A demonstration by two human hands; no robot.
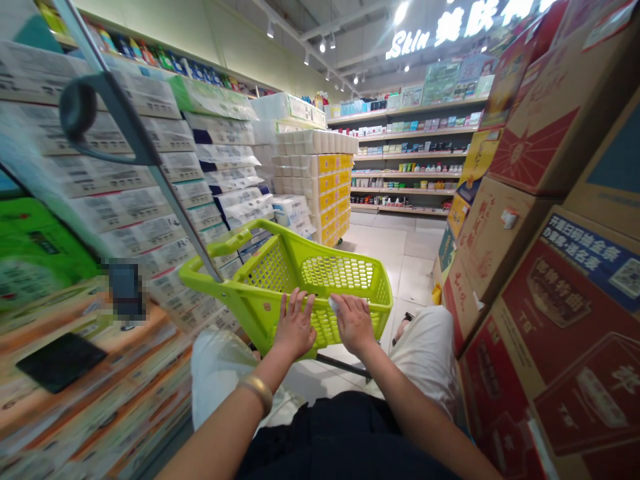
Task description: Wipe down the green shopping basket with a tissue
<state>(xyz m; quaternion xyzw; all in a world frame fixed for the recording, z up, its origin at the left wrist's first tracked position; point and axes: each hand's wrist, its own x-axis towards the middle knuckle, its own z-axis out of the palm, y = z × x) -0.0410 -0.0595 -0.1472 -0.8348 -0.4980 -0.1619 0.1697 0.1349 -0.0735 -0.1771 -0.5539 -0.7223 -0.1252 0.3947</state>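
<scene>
A lime-green plastic rolling shopping basket (345, 270) with perforated walls stands in front of me, between my knees. My left hand (295, 327) rests on its near rim, fingers stretched out and slightly apart, holding nothing that I can see. My right hand (354, 325) lies over the same rim, a little to the right, fingers curled together. A small white wad (333, 304), like a tissue or wipe, shows at its fingertips. The basket's grey pull handle (135, 127) is extended on a metal pole at the upper left.
Stacked packs of paper goods (135, 167) line the left. A black tablet-like object (63, 360) lies on orange packs there. Printed cartons (570, 320) are piled close on the right. Ahead, a tiled aisle (380, 237) leads to shelves (410, 157) of small boxed goods.
</scene>
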